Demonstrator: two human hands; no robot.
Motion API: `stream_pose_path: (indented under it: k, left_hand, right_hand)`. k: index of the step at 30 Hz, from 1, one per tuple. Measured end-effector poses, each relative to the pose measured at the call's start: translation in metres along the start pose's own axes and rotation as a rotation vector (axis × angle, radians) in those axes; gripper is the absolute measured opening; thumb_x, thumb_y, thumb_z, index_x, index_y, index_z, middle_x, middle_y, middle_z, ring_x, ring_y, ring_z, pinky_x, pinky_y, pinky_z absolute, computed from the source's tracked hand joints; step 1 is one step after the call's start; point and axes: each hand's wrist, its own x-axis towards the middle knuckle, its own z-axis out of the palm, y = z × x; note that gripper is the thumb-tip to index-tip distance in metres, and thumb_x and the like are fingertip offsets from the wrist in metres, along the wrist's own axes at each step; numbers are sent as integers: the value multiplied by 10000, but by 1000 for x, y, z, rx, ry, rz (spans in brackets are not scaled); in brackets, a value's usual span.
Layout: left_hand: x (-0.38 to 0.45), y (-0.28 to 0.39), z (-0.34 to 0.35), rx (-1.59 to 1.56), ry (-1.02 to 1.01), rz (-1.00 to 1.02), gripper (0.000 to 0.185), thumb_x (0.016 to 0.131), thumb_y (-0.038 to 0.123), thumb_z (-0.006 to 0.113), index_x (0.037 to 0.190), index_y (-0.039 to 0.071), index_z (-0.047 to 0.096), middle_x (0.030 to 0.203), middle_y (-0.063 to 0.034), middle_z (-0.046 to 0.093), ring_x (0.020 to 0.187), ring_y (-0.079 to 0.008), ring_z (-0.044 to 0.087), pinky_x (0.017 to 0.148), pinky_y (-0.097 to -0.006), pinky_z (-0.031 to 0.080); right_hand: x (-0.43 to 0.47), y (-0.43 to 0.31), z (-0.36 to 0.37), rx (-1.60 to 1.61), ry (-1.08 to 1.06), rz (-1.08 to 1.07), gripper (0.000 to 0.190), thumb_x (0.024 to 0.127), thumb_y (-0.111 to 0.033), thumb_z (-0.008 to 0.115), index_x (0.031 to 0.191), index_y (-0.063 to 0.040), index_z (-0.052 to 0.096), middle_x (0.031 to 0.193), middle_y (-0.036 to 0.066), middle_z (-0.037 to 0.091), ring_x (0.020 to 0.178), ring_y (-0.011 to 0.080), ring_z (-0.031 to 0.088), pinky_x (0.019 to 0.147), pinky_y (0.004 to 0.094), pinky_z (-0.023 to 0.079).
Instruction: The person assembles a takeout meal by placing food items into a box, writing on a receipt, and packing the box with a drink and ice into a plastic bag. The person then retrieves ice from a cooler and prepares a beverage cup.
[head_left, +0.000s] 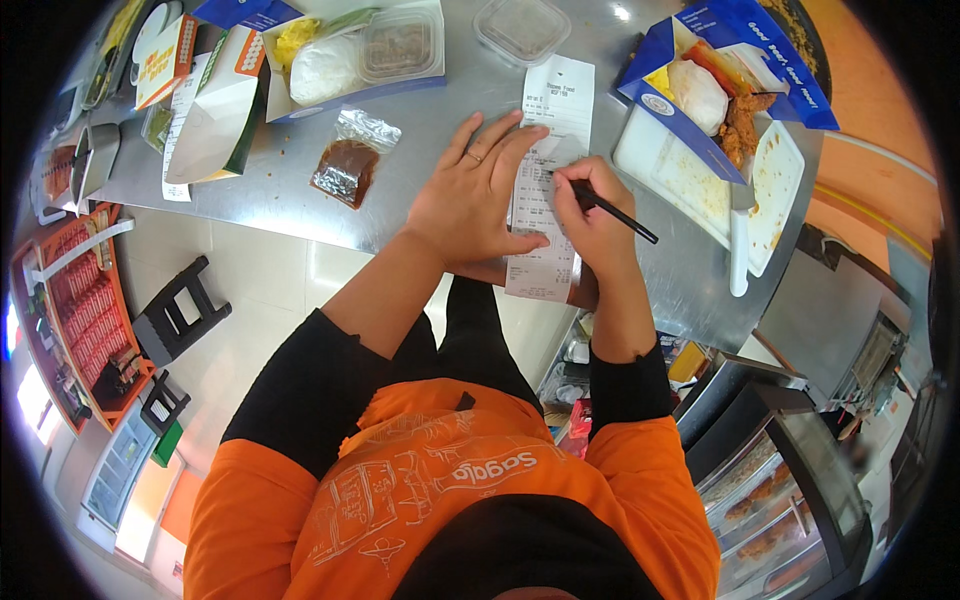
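Observation:
A long printed paper receipt (541, 264) lies on the steel table, its lower end reaching the front edge. My left hand (480, 191) rests flat across its left side, fingers spread. In my right hand (600, 214) is a black pen (626, 223), its tip end hidden by the fingers above the receipt's printed lines. Left of my left hand lies a clear plastic sachet of brown sauce (346, 171). To the right, an open blue meal box (679, 135) with white rice (697, 97) and fried chicken (742, 135) stands partly on a white cutting board (675, 176).
A knife (739, 251) lies on the board, its handle towards me. Another meal box (360, 94) holds rice and a lidded plastic tub (396, 46). A second clear tub (521, 30) sits beyond the receipt. An open carton (217, 127) stands at left; a glass food warmer (780, 495) is at lower right.

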Motion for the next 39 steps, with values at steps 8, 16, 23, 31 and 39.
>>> stream_pose_path:
  k: [8, 16, 23, 31, 39]
  left_hand:
    - [0, 0, -1, 30, -35, -4, 1097, 712, 625, 787, 1517, 39, 326, 1531, -59, 429, 1511, -268, 296, 1277, -505, 147]
    - [0, -1, -1, -17, 1, -2, 1052, 695, 575, 812, 1481, 44, 359, 1523, -78, 460, 1488, -317, 343, 1255, -540, 179]
    - [0, -3, 0, -19, 10, 9, 1063, 693, 591, 813, 1483, 40, 362, 1520, -90, 465, 1483, -323, 353, 1251, -544, 186]
    - [0, -2, 0, -17, 8, -8, 1061, 689, 587, 824, 1481, 42, 377, 1519, -81, 475, 1486, -311, 352, 1258, -537, 180]
    - [0, -2, 0, 4, 7, -1, 1058, 698, 604, 817, 1489, 53, 383, 1547, -73, 460, 1501, -299, 338, 1261, -527, 180]
  right_hand:
    - [-2, -3, -1, 46, -35, 17, 95, 900, -74, 710, 933, -46, 626, 791, 101, 661, 680, 173, 636, 638, 307, 505]
    - [-2, 0, -4, 112, -63, 43, 92, 898, -52, 705, 926, -37, 619, 778, 79, 651, 683, 133, 616, 634, 286, 493]
    - [0, 4, -5, 86, -58, 11, 94, 900, -44, 704, 913, -33, 612, 776, 70, 645, 672, 114, 599, 625, 271, 483]
    - [-5, -10, -7, -18, -18, 39, 88, 900, -58, 702, 915, -40, 618, 815, 99, 644, 703, 187, 621, 670, 305, 504]
    - [-9, -8, 1, 12, 111, 96, 91, 909, -84, 717, 941, -48, 640, 822, 105, 659, 698, 182, 637, 661, 296, 508]
